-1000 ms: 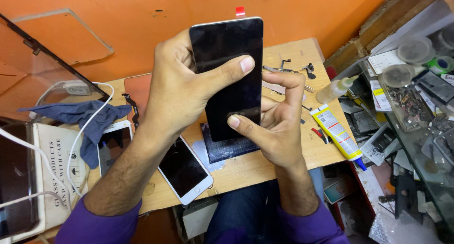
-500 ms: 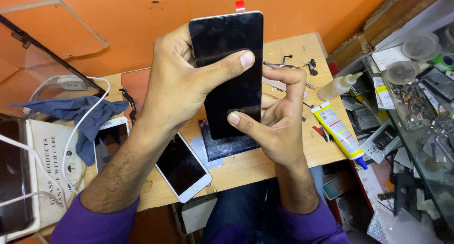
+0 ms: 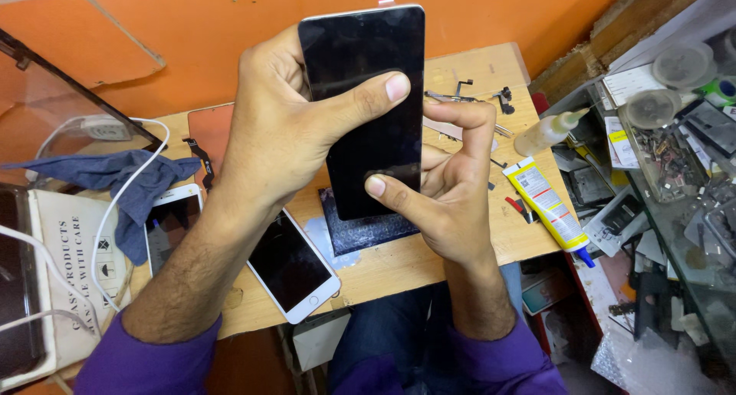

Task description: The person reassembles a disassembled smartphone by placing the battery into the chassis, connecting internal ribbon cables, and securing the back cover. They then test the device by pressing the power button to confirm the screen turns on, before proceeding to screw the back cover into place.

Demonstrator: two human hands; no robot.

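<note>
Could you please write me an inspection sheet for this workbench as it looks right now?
Surface: wooden bench, crowded.
Job's things: black phone held upright above the bench, screen dark.
Clutter: white phone at the front edge, second white phone, blue cloth, dark panel, yellow tube, squeeze bottle, small parts.
Grippers: left hand grips the phone's side, thumb across the screen; right hand supports the lower end, thumb on the glass.
Cables: white cable over the cloth.
Surroundings: orange wall; glass shelf of parts at right.
</note>
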